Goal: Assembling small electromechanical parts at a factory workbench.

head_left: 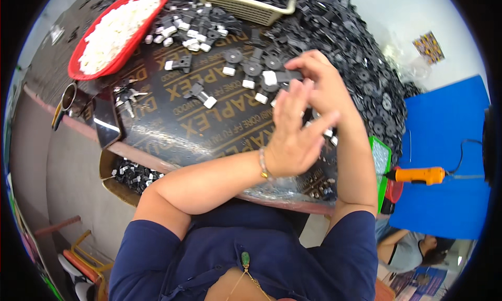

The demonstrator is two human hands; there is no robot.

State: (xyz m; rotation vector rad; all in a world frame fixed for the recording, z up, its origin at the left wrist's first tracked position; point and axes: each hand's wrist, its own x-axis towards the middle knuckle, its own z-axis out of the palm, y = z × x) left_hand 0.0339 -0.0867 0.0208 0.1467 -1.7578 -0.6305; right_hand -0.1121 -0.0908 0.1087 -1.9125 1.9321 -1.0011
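Observation:
My right hand [320, 77] reaches up from the lower right and pinches a black plastic part [286, 75] with a white cap at its end. My left hand [294, 135] crosses in from the left with its back to the camera. Its fingers are stretched up to the same part, and the palm side is hidden. Just left of the hands, several assembled black parts with white caps [250, 71] lie on the dark brown board [172, 126].
A red tray [73, 66] of white caps [115, 29] sits at far left, a beige basket [246, 9] at the back. A big pile of black parts [361, 50] fills the right. A metal cup [68, 98], cardboard box [112, 183], green tray [380, 160], orange tool [418, 174] and another person [413, 249] are nearby.

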